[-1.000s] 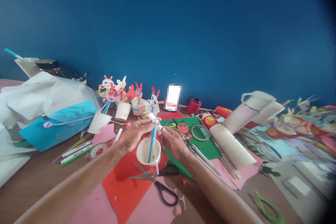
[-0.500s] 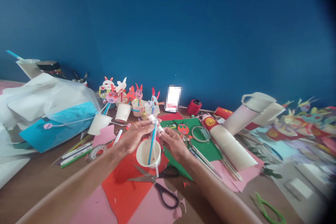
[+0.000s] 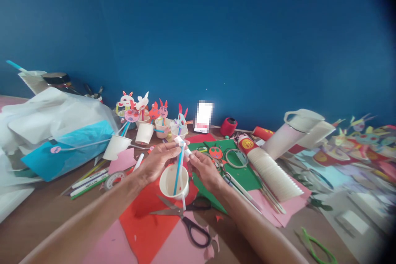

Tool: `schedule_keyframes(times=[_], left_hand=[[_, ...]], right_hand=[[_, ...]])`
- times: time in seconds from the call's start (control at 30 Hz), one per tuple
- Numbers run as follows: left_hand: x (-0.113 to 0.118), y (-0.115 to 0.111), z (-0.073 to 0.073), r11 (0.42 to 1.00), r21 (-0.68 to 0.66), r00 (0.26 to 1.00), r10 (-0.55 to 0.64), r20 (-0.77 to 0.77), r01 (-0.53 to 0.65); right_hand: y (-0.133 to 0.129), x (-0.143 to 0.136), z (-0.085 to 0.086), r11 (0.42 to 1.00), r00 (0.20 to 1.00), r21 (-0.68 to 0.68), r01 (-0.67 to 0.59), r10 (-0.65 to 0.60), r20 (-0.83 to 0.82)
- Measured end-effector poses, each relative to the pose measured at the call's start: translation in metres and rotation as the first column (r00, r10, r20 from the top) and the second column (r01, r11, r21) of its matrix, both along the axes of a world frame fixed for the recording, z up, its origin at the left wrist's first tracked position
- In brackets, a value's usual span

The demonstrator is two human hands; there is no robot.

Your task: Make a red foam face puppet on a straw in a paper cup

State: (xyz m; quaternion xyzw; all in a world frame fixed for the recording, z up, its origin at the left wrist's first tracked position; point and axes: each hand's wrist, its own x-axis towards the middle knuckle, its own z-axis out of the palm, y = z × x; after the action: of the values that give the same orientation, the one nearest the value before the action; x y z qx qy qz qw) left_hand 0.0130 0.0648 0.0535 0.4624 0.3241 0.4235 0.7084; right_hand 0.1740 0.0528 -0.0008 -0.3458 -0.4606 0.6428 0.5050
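Note:
A white paper cup (image 3: 165, 185) is below my hands, with a blue straw (image 3: 178, 173) rising from it. Beside that straw runs a thin white strip whose lower end hangs past the cup's front. My left hand (image 3: 159, 157) pinches a small white piece (image 3: 179, 141), paper or tape, at the straw's top. From the other side, my right hand (image 3: 204, 168) grips the lower right part of this white piece between thumb and fingers. Scissors (image 3: 182, 213) with black handles lie spread apart just in front of the cup, on red paper (image 3: 151, 222).
Cups with paper animal faces on straws (image 3: 163, 111) stand behind, left of a bright blurred rectangle (image 3: 204, 116). At right lie green paper (image 3: 247, 177), stacked cups (image 3: 275, 173) and a pale jug (image 3: 287, 132). Markers (image 3: 89, 183) and a tape roll (image 3: 114, 180) lie left.
Almost nothing differs. The cup appears slightly further left and lower in view, while both hands keep their hold at the straw's top.

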Motion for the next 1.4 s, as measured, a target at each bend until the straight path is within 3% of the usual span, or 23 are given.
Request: schedule_keyframes(times=[0.3, 0.6, 0.83, 1.13, 1.27, 1.4], left_hand=[[0.0008, 0.0003, 0.0001, 0.999, -0.006, 0.999, -0.05, 0.011, 0.05], [-0.0011, 0.0021, -0.0029, 1.0, 0.0, 1.0, -0.015, 0.015, 0.015], [0.0009, 0.0001, -0.001, 0.997, 0.004, 0.997, -0.074, 0.028, 0.074], [-0.001, 0.0013, -0.0013, 1.0, -0.011, 1.0, -0.019, -0.02, 0.018], [-0.0007, 0.0017, -0.0012, 1.0, -0.013, 1.0, -0.006, -0.013, 0.005], [-0.0048, 0.0059, 0.0004, 0.999, -0.009, 0.999, 0.052, -0.012, -0.052]], right_hand=[[-0.0004, -0.0043, -0.0018, 0.993, 0.997, -0.105, -0.06, 0.054, -0.056], [-0.0015, -0.0013, 0.0008, 1.0, 1.0, -0.005, -0.002, 0.002, -0.024], [0.0, -0.0047, -0.0041, 0.989, 0.998, -0.14, -0.048, 0.041, -0.048], [-0.0008, -0.0037, -0.0019, 1.0, 1.0, -0.004, 0.019, -0.019, 0.003], [-0.0005, -0.0037, -0.005, 0.999, 1.0, -0.024, 0.026, -0.026, 0.013], [-0.0014, -0.002, -0.0048, 0.986, 0.984, 0.003, 0.169, -0.169, 0.056]])
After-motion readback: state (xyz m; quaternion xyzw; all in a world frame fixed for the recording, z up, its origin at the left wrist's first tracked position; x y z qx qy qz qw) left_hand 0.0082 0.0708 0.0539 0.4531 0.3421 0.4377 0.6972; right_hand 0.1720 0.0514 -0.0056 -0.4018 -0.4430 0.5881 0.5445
